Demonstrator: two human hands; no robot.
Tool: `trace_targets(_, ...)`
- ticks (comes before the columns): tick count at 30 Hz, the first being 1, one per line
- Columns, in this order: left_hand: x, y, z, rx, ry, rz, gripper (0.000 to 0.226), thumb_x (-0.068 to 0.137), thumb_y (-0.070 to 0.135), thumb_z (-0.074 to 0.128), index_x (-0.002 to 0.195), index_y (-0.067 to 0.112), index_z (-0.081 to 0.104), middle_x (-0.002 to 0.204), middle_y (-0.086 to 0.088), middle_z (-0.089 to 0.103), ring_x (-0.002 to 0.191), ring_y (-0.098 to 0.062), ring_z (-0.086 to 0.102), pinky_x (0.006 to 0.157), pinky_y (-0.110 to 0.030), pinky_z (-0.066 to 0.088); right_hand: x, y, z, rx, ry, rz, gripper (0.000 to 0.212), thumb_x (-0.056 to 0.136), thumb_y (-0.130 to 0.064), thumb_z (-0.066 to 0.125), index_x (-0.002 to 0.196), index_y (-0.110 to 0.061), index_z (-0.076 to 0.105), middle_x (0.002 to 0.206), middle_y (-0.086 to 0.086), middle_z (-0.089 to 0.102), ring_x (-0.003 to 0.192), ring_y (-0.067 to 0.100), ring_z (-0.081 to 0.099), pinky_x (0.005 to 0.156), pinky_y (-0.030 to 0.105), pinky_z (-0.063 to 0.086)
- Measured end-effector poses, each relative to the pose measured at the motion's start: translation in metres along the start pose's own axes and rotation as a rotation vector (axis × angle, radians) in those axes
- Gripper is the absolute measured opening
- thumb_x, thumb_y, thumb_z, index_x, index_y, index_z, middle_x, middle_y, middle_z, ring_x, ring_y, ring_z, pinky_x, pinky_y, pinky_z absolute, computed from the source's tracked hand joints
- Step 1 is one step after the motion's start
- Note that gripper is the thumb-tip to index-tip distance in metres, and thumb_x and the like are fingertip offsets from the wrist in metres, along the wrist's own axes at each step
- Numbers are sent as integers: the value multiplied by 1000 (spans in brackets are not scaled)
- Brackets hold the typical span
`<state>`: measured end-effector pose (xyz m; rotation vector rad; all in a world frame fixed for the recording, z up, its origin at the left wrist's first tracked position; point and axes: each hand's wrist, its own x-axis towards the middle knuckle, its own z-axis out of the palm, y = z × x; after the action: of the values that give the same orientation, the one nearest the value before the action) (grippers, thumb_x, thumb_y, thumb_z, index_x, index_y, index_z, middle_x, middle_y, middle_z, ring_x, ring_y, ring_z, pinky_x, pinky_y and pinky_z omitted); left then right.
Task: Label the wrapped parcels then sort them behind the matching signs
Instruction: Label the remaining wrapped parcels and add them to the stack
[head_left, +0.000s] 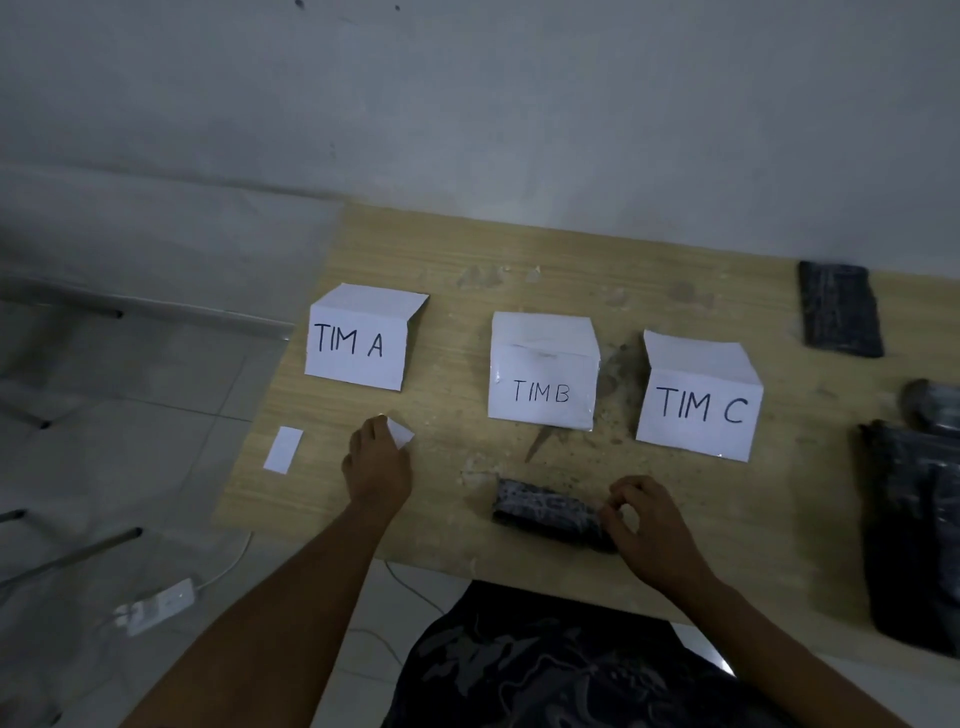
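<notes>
My left hand (376, 467) and right hand (649, 525) are bare, and so are my left forearm (291, 597) and right forearm (769, 634). I wear a black garment (545, 670) printed with pale grey swirling shapes; shirt or shorts, I cannot tell.

A plain grey-white wall (467, 104) fills the upper half, dim and evenly lit. Against it stands a light wood-grain tabletop (467, 244), scuffed and chipped in pale patches near its middle. To the left lies a pale tiled floor (130, 415) with a white power strip (156, 605), its cable (234, 561), and thin dark-tipped metal legs (78, 553).
</notes>
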<state>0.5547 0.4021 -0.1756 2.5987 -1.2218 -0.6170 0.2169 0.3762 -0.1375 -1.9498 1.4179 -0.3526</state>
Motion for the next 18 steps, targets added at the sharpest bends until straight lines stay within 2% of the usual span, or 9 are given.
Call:
trace_targets(4, -1, -5, 5, 75, 22, 20, 50, 93, 33, 55, 135, 10, 41, 132, -14, 50, 120, -33, 48, 96, -48, 41, -3, 8, 0, -5, -8, 35, 17, 89, -14, 65, 75, -13, 56, 92, 6, 53, 93, 24, 51, 84, 33, 37)
trace_targets(8, -7, 0, 7, 26, 69, 49, 43, 92, 26, 56, 130, 10, 46, 121, -13, 59, 111, -33, 54, 92, -46, 43, -4, 9, 0, 5, 3, 13, 19, 89, -11, 65, 74, -15, 54, 89, 5, 53, 89, 26, 52, 82, 34, 38)
trace_targets(11, -18, 26, 0, -378, 45, 44, 48, 91, 29, 61, 132, 10, 43, 107, -7, 65, 97, -27, 61, 78, -36, 50, -3, 2, -3, 30, -8, 7, 18, 90, -12, 64, 76, -17, 54, 88, 3, 53, 87, 23, 52, 79, 29, 37)
trace_targets(13, -28, 52, -6, -662, -95, -7, 56, 88, 28, 67, 134, 15, 39, 105, -3, 62, 90, -19, 61, 70, -27, 51, -2, -3, -5, 77, -20, 24, 15, 92, -13, 61, 78, -13, 57, 86, 2, 56, 82, 18, 54, 71, 24, 37)
trace_targets(14, -33, 63, -9, -795, -195, -41, 58, 86, 27, 69, 134, 17, 38, 107, -5, 62, 89, -18, 62, 72, -27, 53, -1, -9, -5, 128, -34, 59, 13, 93, -14, 60, 80, -12, 58, 85, 1, 58, 79, 13, 55, 68, 21, 37)
trace_targets(16, -42, 83, -12, -1068, -410, -132, 59, 86, 22, 70, 135, 17, 38, 112, -14, 62, 90, -22, 65, 81, -35, 56, 3, -22, -7, 274, -72, 145, 14, 96, -19, 57, 84, -13, 59, 81, -2, 60, 70, 6, 56, 64, 18, 40)
trace_targets(18, -53, 100, -15, -1303, -591, -206, 54, 86, 16, 68, 133, 19, 42, 112, -14, 65, 89, -26, 67, 81, -39, 56, 9, -34, -11, 409, -79, 235, 13, 96, -27, 56, 91, -16, 60, 83, -2, 64, 70, 10, 60, 66, 23, 47)
